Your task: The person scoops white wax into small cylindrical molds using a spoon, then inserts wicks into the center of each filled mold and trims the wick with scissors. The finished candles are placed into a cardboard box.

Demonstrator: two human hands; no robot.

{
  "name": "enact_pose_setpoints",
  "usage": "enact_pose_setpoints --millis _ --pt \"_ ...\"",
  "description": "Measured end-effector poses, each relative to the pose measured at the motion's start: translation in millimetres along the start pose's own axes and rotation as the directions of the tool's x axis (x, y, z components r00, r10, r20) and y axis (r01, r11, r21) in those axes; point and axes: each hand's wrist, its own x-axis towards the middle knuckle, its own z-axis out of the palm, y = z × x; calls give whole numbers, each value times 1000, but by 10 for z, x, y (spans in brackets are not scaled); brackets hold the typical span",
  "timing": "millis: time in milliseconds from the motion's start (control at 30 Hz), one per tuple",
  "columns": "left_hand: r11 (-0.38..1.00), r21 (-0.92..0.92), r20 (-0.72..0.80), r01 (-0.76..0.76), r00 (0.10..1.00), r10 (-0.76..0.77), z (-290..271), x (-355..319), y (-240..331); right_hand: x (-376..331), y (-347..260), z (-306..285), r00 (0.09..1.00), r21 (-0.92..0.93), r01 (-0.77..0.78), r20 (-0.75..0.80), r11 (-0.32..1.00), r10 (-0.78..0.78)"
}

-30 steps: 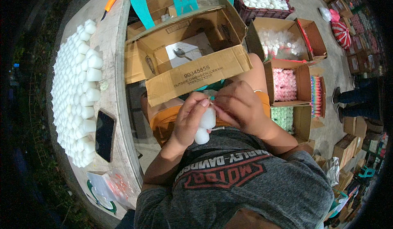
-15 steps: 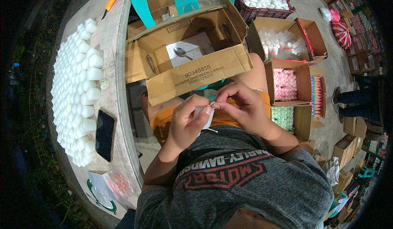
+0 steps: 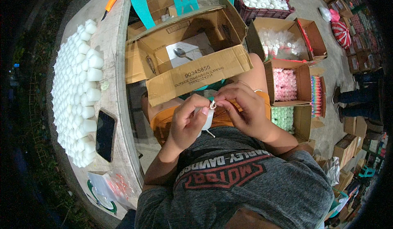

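Over my lap, my left hand [image 3: 189,116] is closed around a small white candle [image 3: 208,121], its thumb pressed along the side. A pale wick end pokes out at the candle's lower end. At the upper end the cord forms a small loop or knot [image 3: 213,104]. My right hand [image 3: 241,108] pinches at that cord with thumb and index finger, its other fingers curled. Just beyond both hands is an open cardboard box [image 3: 196,79] with a metal spoon [image 3: 183,54] lying on a white sheet inside.
The table [image 3: 112,45] at left holds rows of white candles [image 3: 75,98], an orange-handled cutter [image 3: 112,0], a phone [image 3: 105,135] and a plastic bag [image 3: 112,186]. At right are boxes of pink pieces [image 3: 285,83] and green pieces [image 3: 282,118]. A crate [image 3: 262,13] stands at the back; a person's legs [image 3: 360,100] show far right.
The cord loop at the candle's upper end now shows plainly between my hands. My right fingers have shifted slightly, and the candle has turned a little in my left hand.
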Motion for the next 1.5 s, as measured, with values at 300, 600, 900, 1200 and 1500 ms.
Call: enact_pose_setpoints --millis 300,600,900,1200,1500 --pt "960 -224 50 171 985 -164 3 -45 6 -4 -21 9 989 167 -143 47 975 137" --pt "908 -331 154 256 964 -216 32 -63 -35 14 17 20 989 335 -145 60 931 133" --pt "825 -447 334 347 920 -206 -35 -84 -66 142 13 -156 939 318 -198 333 927 86" --pt "546 -609 548 575 803 -234 -77 -80 -74 226 97 -330 839 388 -424 510 819 193" --pt "337 -754 496 564 825 -271 -92 -14 -49 200 272 -289 904 461 -340 401 820 149"
